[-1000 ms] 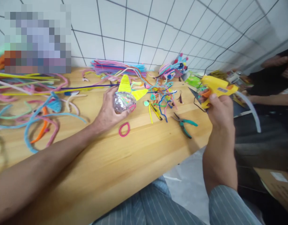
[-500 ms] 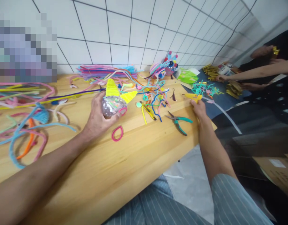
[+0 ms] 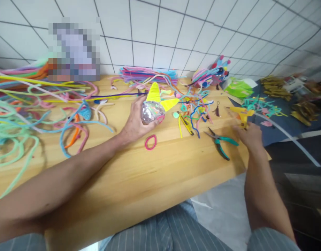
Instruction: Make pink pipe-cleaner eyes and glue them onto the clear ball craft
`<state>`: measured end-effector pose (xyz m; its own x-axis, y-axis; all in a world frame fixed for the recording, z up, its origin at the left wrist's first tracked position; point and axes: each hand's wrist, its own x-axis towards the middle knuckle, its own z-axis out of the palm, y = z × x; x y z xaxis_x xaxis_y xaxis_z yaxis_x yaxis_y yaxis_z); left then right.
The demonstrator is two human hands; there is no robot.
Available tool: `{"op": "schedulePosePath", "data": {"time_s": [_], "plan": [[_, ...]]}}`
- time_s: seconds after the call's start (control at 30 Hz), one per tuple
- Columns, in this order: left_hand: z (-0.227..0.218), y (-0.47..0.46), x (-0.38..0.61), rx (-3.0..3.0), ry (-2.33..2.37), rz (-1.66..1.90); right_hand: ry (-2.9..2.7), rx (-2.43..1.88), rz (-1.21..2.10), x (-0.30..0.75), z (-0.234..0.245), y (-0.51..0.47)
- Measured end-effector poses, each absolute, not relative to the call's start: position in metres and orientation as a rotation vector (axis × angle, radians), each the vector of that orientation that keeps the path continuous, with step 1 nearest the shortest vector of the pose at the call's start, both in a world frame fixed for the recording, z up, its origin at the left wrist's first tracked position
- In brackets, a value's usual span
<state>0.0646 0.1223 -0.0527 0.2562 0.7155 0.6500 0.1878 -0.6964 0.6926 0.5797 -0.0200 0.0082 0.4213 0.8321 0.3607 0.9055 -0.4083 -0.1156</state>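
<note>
My left hand (image 3: pixel 136 122) is closed around a shiny, see-through ball (image 3: pixel 152 112) with two yellow ear-shaped pieces (image 3: pixel 153 92) on top and a small pink loop at its lower right. On the wood below lies a separate pink pipe-cleaner loop (image 3: pixel 150 142). At the right end of the table, my right hand (image 3: pixel 251 134) grips a yellow hot glue gun (image 3: pixel 242 114) by its handle, nozzle pointing left; the fingers are somewhat blurred. Teal-handled pliers (image 3: pixel 221 141) lie just left of that hand. A yellow utility knife (image 3: pixel 186 124) rests between the two hands.
Pipe cleaners (image 3: pixel 71 94) spread over the left of the wooden table (image 3: pixel 139 181). A bundle of them (image 3: pixel 147 76) lies by the tiled wall. Colourful scraps (image 3: pixel 197 108) and a decorated ball (image 3: pixel 219 75) are on the right. A green packet (image 3: pixel 237 87) sits beyond.
The view has swung left, so things appear further right. My right hand sits lower on the glue gun, with more of its handle showing. My left hand still holds the ball.
</note>
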Motion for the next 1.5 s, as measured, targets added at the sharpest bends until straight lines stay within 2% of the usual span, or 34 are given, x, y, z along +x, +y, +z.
{"op": "schedulePosePath", "data": {"time_s": [0.1,0.3,0.47,0.73,1.07,1.5], "plan": [[-0.052,0.123,0.065,1.997,0.813,1.42,-1.451,-2.435,-0.274,0.53,0.022,-0.05],[-0.057,0.125,0.065,2.002,0.82,1.448,-1.782,-1.764,-0.068,0.391,0.051,-0.037],[-0.057,0.123,0.066,1.981,0.821,1.449,-1.955,-1.382,-0.051,0.313,0.037,0.012],[-0.049,0.117,0.068,1.97,0.887,1.439,-1.942,-1.181,-0.061,0.285,0.001,0.047],[-0.045,0.115,0.063,1.915,0.958,1.368,-1.913,-1.046,-0.059,0.285,-0.018,0.053],[-0.05,0.12,0.049,1.877,0.862,1.215,-1.366,-1.189,0.834,0.273,-0.018,0.059]]}}
